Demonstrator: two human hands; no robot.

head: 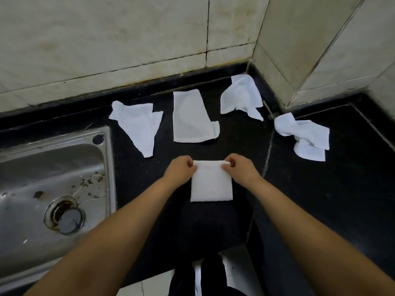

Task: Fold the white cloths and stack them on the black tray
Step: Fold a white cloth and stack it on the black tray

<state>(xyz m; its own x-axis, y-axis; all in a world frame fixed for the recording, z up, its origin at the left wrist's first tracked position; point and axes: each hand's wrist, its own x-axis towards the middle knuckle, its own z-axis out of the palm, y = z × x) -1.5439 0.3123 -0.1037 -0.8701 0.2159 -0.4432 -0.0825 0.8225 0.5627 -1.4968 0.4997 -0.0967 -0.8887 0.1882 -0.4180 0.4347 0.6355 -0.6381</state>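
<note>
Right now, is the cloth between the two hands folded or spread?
Folded: the cloth is a neat, thick rectangle; left hand and right hand pinch its far corners.

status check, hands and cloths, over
Left hand and right hand pinch folded cloth by its far corners. Four unfolded cloths wait behind. Nothing in the way.

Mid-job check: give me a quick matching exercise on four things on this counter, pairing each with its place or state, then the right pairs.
Things:
1. folded white cloth
2. flat white cloth
3. crumpled white cloth
4. steel sink

Places or states:
A. far right, on the black counter past the seam
B. pinched at its far corners by left hand and right hand
C. left of the cloths, drain plugged
D. spread at centre back, one corner turned up

Pairs: 1-B, 2-D, 3-A, 4-C
</note>
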